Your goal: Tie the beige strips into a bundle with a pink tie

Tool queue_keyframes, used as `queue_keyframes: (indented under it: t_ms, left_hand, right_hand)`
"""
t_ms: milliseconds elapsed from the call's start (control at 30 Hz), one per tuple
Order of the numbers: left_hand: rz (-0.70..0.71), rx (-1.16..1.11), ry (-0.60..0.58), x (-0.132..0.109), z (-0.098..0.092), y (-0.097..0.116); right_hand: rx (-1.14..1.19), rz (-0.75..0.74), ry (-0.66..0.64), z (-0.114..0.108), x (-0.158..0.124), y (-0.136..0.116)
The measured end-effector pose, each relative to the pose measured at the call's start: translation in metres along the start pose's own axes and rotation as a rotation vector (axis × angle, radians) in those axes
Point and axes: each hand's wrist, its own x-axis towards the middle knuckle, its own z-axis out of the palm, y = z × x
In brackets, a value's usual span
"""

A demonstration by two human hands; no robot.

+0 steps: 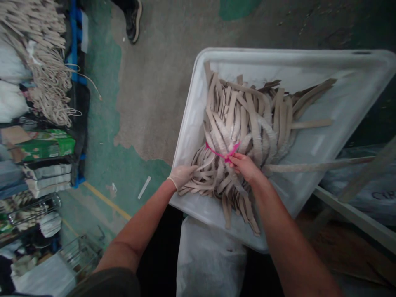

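Note:
A large bundle of beige, flat fabric-like strips (250, 119) lies in a white plastic tub (312, 144). A bright pink tie (216, 153) runs across the bundle near its lower left part. My right hand (243, 166), bare, is closed in a pinch on the pink tie. My left hand (182, 176), in a pale glove, is at the tub's left side with its fingers closed on strips at the bundle's edge; the fingertips are partly hidden among them. Loose strip ends fan out to the right and hang toward the tub's near side.
On the left, a blue-edged pallet (74, 45) bears heaped beige cords (51, 82) and a green box (49, 144). A person's shoe (133, 20) is at the top. A white strip (144, 187) lies on the floor. A pale metal bar (355, 216) passes right of the tub.

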Motion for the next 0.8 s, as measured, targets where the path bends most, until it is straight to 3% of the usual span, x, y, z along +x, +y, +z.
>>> queue_keyframes:
  t_ms: [100,333,433,600,733,800]
  left_hand:
    - [0.04,0.142,-0.092,0.007,0.006,-0.014]
    - [0.033,0.102,-0.044,0.027,0.065,-0.014]
    - [0.057,0.055,-0.021,0.023,0.074,-0.01]
    - [0.32,-0.061,0.178,0.021,0.063,0.005]
    - [0.576,-0.119,0.082,0.04,0.077,0.034]
    - [0.622,-0.081,0.036,0.052,0.087,0.046]
  right_hand:
    - [-0.01,-0.003,-0.02,-0.003,0.002,0.003]
    - [-0.022,-0.05,0.022,0.0,0.003,0.01]
    - [-0.094,-0.094,0.055,0.002,-0.002,0.011]
    - [-0.106,-0.09,0.068,0.003,-0.005,0.009]
    - [-0.084,-0.086,0.1,0.003,-0.004,0.006]
    - [-0.067,-0.084,0.111,0.002,-0.003,0.005]
